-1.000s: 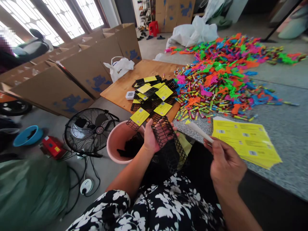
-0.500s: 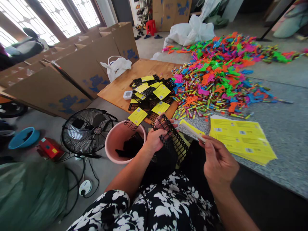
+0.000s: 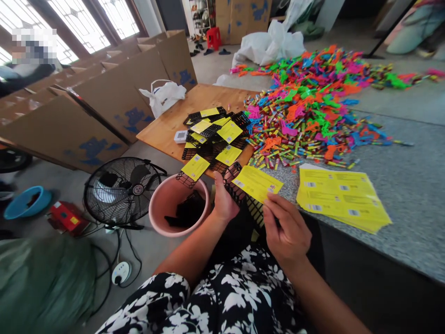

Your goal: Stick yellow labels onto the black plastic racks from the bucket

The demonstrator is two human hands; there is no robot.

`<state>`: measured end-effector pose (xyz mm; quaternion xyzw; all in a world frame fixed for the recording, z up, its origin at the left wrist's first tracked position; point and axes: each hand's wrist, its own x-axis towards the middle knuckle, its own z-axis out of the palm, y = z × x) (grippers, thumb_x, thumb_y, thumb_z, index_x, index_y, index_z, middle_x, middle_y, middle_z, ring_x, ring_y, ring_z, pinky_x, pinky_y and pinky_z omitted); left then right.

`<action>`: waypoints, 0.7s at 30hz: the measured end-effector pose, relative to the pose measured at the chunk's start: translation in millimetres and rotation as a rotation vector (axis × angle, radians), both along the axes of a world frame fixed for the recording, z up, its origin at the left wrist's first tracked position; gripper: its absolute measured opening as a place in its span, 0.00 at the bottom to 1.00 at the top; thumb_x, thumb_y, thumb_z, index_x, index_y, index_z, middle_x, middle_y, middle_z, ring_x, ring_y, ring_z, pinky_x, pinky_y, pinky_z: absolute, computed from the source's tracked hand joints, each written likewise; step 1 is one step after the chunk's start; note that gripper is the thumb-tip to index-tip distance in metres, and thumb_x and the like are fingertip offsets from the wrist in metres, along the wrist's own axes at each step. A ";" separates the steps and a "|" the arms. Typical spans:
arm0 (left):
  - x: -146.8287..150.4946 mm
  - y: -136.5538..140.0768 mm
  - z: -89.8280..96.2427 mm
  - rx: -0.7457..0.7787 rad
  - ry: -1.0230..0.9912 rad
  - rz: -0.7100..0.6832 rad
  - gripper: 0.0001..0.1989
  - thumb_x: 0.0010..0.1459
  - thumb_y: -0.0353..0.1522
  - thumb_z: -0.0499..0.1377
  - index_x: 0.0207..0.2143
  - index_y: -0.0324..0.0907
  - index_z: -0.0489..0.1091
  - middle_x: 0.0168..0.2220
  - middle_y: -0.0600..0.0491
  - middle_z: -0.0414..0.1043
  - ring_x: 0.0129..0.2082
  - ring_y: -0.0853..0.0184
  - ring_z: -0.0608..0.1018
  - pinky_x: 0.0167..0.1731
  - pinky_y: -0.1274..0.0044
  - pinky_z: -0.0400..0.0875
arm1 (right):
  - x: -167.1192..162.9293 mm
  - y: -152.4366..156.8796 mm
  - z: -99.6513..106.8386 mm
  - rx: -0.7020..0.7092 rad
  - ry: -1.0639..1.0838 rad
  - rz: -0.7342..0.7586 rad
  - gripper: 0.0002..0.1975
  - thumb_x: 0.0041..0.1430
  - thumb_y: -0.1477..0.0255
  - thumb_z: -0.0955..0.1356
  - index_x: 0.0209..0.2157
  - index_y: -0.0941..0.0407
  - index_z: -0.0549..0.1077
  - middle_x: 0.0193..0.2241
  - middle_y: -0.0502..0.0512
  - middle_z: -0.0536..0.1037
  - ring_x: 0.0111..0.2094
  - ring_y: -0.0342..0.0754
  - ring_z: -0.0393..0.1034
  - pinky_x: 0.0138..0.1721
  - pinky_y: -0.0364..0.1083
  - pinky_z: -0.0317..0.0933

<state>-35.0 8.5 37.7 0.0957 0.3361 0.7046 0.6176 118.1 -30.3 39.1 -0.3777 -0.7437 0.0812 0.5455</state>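
My left hand (image 3: 224, 202) holds a long black plastic grid strip (image 3: 256, 212) over my lap, thumb raised at its near side and fingers mostly hidden behind it. Between the thumb and fingers of my right hand (image 3: 288, 228) is the right end of a yellow printed label (image 3: 257, 182). The label lies flat across the upper part of the strip; whether it touches is unclear. Right of my hands, a stack of yellow label sheets (image 3: 344, 195) rests on the grey stone surface (image 3: 410, 199). Beyond my left hand, several labelled black grids (image 3: 227, 155) are heaped on a wooden board (image 3: 156, 132).
A pink bucket (image 3: 155, 211) with black pieces inside stands left of my left arm, beside a black floor fan (image 3: 120, 192). A large heap of colourful plastic toy guns and small tubes (image 3: 306, 111) covers the far surface. Cardboard boxes (image 3: 118, 93) line the left.
My right hand has moved left and turned the yellow label from edge-on to face-up over the grid strip. The left thumb has lifted from the strip.
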 end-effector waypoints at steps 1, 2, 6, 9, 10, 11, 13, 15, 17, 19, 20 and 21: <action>0.8 1.1 -1.2 0.018 0.008 0.007 0.36 0.64 0.60 0.49 0.58 0.45 0.73 0.56 0.47 0.76 0.59 0.53 0.76 0.56 0.65 0.72 | -1.6 -0.6 -0.4 0.004 -0.006 0.009 0.19 0.64 0.80 0.71 0.54 0.51 0.76 0.50 0.56 0.81 0.49 0.50 0.78 0.55 0.53 0.74; 1.5 2.1 -2.3 0.037 0.012 0.016 0.37 0.64 0.60 0.48 0.58 0.44 0.73 0.57 0.47 0.76 0.60 0.53 0.76 0.56 0.66 0.72 | -2.7 -1.1 -1.0 0.005 -0.012 0.017 0.19 0.64 0.80 0.71 0.54 0.51 0.76 0.50 0.57 0.81 0.49 0.51 0.78 0.55 0.53 0.74; 3.9 5.2 -2.9 0.052 0.001 0.047 0.36 0.64 0.60 0.49 0.56 0.43 0.75 0.55 0.46 0.77 0.60 0.53 0.75 0.57 0.66 0.71 | -4.2 -1.9 -4.1 -0.002 -0.026 0.030 0.17 0.65 0.79 0.71 0.54 0.51 0.76 0.50 0.57 0.81 0.49 0.52 0.79 0.55 0.54 0.75; 5.4 5.8 0.0 0.056 -0.003 0.030 0.36 0.63 0.60 0.49 0.56 0.42 0.75 0.53 0.45 0.78 0.59 0.51 0.76 0.57 0.64 0.71 | -3.8 -1.6 -6.0 -0.005 -0.025 0.017 0.17 0.65 0.78 0.71 0.53 0.50 0.76 0.49 0.56 0.81 0.49 0.52 0.79 0.55 0.54 0.75; 5.8 5.8 0.9 0.068 -0.007 0.027 0.36 0.64 0.60 0.49 0.55 0.42 0.75 0.53 0.45 0.78 0.59 0.51 0.76 0.57 0.63 0.71 | -3.6 -1.6 -6.6 -0.004 -0.022 0.017 0.17 0.65 0.78 0.71 0.53 0.51 0.76 0.49 0.56 0.81 0.49 0.52 0.79 0.55 0.54 0.75; 6.0 5.9 1.7 0.079 -0.012 0.027 0.36 0.64 0.60 0.49 0.55 0.42 0.75 0.52 0.45 0.78 0.59 0.51 0.76 0.57 0.63 0.71 | -3.4 -1.6 -7.1 -0.003 -0.020 0.021 0.17 0.65 0.79 0.71 0.54 0.51 0.76 0.50 0.56 0.81 0.49 0.52 0.79 0.55 0.54 0.75; 6.1 6.0 2.9 0.085 -0.024 0.031 0.36 0.64 0.60 0.49 0.55 0.42 0.75 0.52 0.45 0.78 0.59 0.51 0.76 0.57 0.63 0.71 | -3.4 -2.0 -8.2 -0.009 -0.023 0.034 0.18 0.65 0.79 0.71 0.54 0.51 0.76 0.50 0.56 0.81 0.49 0.51 0.79 0.56 0.54 0.75; 5.9 6.2 3.8 0.067 -0.032 0.034 0.36 0.64 0.60 0.49 0.55 0.42 0.75 0.53 0.45 0.78 0.59 0.51 0.75 0.58 0.64 0.70 | -4.0 -2.7 -9.0 -0.019 -0.030 0.043 0.18 0.65 0.79 0.71 0.55 0.50 0.76 0.50 0.56 0.81 0.49 0.51 0.79 0.56 0.54 0.75; 5.8 6.5 4.4 0.050 -0.033 0.033 0.37 0.63 0.60 0.49 0.55 0.42 0.75 0.54 0.46 0.78 0.59 0.52 0.75 0.58 0.64 0.70 | -5.1 -3.6 -9.1 -0.019 -0.031 0.044 0.18 0.65 0.79 0.71 0.55 0.50 0.76 0.50 0.56 0.81 0.49 0.51 0.79 0.55 0.54 0.75; 5.8 6.6 4.8 0.049 -0.034 0.035 0.37 0.63 0.61 0.48 0.55 0.42 0.75 0.54 0.46 0.78 0.59 0.52 0.75 0.58 0.65 0.70 | -6.1 -4.4 -8.2 -0.018 -0.021 0.044 0.19 0.65 0.80 0.71 0.55 0.50 0.76 0.50 0.56 0.81 0.49 0.51 0.79 0.55 0.53 0.75; 5.7 6.6 4.7 0.052 -0.038 0.038 0.37 0.63 0.61 0.48 0.55 0.42 0.75 0.53 0.46 0.78 0.59 0.51 0.75 0.58 0.64 0.70 | -6.3 -4.8 -7.4 -0.021 -0.014 0.042 0.19 0.64 0.80 0.71 0.55 0.50 0.76 0.50 0.56 0.81 0.48 0.51 0.79 0.55 0.53 0.75; 5.5 6.5 4.4 0.055 -0.043 0.042 0.37 0.64 0.61 0.48 0.56 0.42 0.75 0.53 0.46 0.78 0.59 0.51 0.76 0.57 0.64 0.71 | -6.3 -5.2 -6.5 -0.023 -0.006 0.037 0.19 0.64 0.80 0.71 0.55 0.50 0.76 0.50 0.56 0.81 0.48 0.51 0.79 0.55 0.52 0.75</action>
